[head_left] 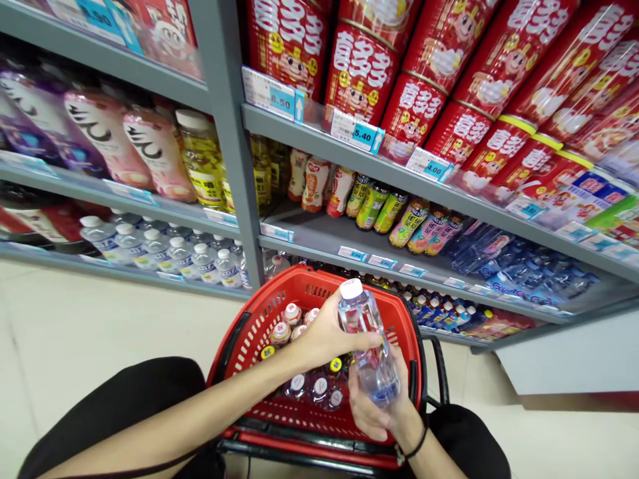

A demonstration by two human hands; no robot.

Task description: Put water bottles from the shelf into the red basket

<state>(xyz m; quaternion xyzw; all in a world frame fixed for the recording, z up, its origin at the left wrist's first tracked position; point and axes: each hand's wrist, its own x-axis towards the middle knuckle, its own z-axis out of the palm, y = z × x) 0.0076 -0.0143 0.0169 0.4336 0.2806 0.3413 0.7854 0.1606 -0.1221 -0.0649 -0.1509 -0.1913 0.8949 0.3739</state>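
Note:
A clear water bottle [367, 316] with a white cap is held in both hands above the red shopping basket [249, 319]. My left hand [332, 332] wraps around its upper part, thumb across the front. From below and the right, my right hand [377, 402] grips the lower part, partly hidden behind the bottle. The bottle leans, its cap towards the shelf. Inside the basket stand several bottles, some with white caps [298, 382], others with yellow caps [335, 364], and a cluster with white-and-red caps [281, 331] at the back left.
Behind the basket rises a grey shelf unit [319, 233] with drink bottles [374, 203] on the middle shelf and red cans [359, 73] above. Water bottles [184, 256] line the lower left shelf. A black basket handle [442, 372] sticks out at the right. Pale floor tiles [100, 313] lie left.

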